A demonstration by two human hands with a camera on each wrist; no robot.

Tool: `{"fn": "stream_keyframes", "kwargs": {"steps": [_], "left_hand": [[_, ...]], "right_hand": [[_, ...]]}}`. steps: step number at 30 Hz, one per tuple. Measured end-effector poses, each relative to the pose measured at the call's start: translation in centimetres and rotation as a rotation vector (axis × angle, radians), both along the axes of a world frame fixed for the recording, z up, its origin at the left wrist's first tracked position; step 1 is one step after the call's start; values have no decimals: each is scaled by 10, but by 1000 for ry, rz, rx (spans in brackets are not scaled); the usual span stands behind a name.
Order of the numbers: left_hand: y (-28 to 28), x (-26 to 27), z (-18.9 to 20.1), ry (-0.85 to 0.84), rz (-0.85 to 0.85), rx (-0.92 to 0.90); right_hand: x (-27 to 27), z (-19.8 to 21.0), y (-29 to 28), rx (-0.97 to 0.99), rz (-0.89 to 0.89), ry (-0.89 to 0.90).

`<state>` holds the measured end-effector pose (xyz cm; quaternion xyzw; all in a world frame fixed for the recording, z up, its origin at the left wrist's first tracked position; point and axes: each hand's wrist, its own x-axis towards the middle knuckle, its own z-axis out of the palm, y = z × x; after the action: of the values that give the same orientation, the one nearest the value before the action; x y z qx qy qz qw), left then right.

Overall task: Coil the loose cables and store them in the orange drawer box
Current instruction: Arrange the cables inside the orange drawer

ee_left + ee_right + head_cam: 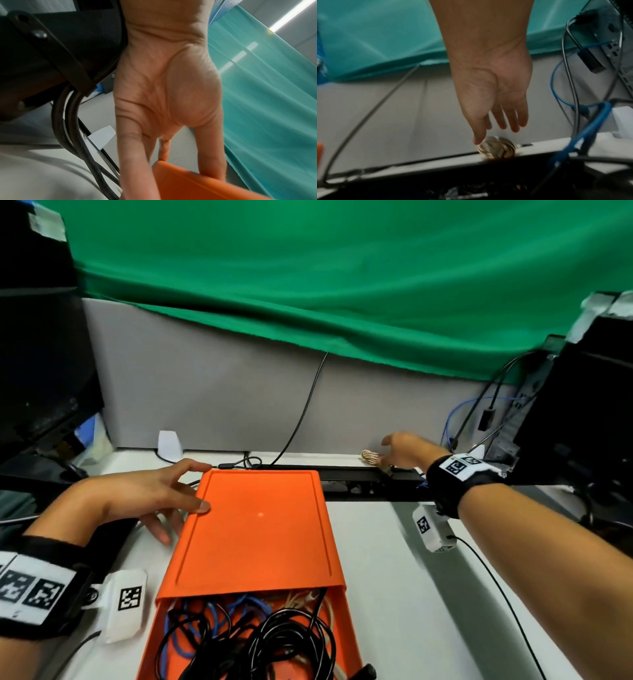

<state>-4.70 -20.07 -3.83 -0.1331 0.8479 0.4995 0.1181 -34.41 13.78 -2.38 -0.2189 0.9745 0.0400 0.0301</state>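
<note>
Gold-and-white braided, the coiled cable (370, 457) lies at the desk's far edge, right of the orange drawer box (257, 529), by the black cable gap. My right hand (404, 448) reaches it with fingers released, thumb just touching; my left hand (150, 498) rests loose-fingered on the box's left edge. I judge a clumsy nudge could tip the coil into the gap.

Office desk (394, 577), grey partition (212, 392), computer tower (579, 412), green backdrop (308, 268)
</note>
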Motion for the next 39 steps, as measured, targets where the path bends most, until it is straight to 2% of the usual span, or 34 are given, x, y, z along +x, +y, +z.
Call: {"fn": "stream_keyframes", "kwargs": {"steps": [3, 8, 10, 13, 16, 20, 23, 26, 28, 30, 33, 36, 39], "left_hand": [[-1, -1, 1, 2, 2, 4], [0, 0, 1, -3, 2, -2], [0, 0, 2, 0, -1, 3], [2, -3, 4, -3, 2, 11], [1, -2, 3, -14, 21, 23], [4, -2, 2, -13, 48, 37], [4, 0, 1, -18, 63, 38], [4, 2, -1, -13, 74, 31], [5, 1, -1, -14, 83, 31], [5, 1, 0, -24, 77, 25], [4, 1, 2, -41, 59, 26], [3, 2, 4, -50, 51, 27], [2, 2, 3, -52, 49, 27]], "right_hand": [[-18, -26, -3, -12, 67, -2], [-30, -39, 0, -151, -13, 63], [-28, -31, 6, -260, -43, 49], [-15, -8, 15, -572, -70, -36], [29, 25, 11, -863, 41, -184], [141, 73, 1, -951, 381, -277], [237, 80, -7, -854, 732, -249], [308, 53, -18, -614, 1062, -21], [331, 32, -26, -382, 1135, 114], [340, 15, -31, -153, 1163, 159], [341, 5, -35, 29, 1198, -16], [338, 5, -33, 124, 1126, -260], [333, 6, -34, 238, 1108, -375]]}}
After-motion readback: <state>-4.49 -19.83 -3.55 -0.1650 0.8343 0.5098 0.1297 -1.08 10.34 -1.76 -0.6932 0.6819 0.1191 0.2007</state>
